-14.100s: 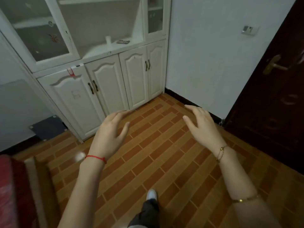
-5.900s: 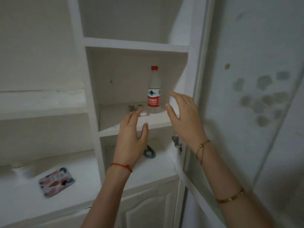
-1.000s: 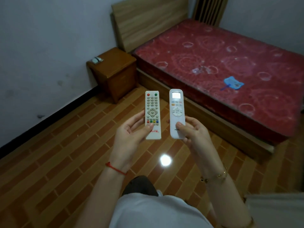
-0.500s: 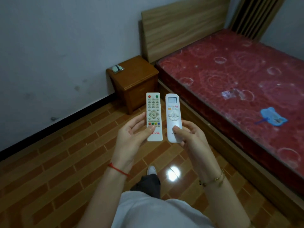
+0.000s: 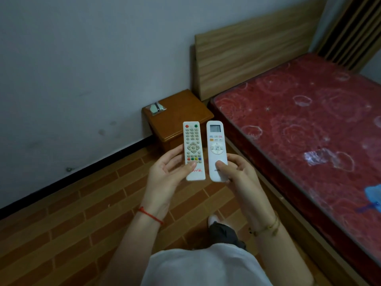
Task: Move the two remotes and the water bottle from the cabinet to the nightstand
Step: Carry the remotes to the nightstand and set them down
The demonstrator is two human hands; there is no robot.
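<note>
My left hand (image 5: 165,178) holds a white TV remote (image 5: 193,149) with coloured buttons, thumb pressed on its lower part. Beside it, my right hand (image 5: 237,172) grips a white air-conditioner remote (image 5: 216,149) with a small screen at the top. Both remotes point away from me, side by side in front of my chest. Just beyond them stands the brown wooden nightstand (image 5: 181,118), against the wall left of the bed. The water bottle and the cabinet are out of view.
A small clear packet (image 5: 156,108) lies on the nightstand's back left corner. The bed with a red mattress (image 5: 309,124) and wooden headboard (image 5: 253,44) fills the right. Brown tiled floor (image 5: 72,223) stretches to the grey wall on the left.
The nightstand and bed have come closer and shifted right in view as I walk toward them. Both hands keep the same hold on the remotes.
</note>
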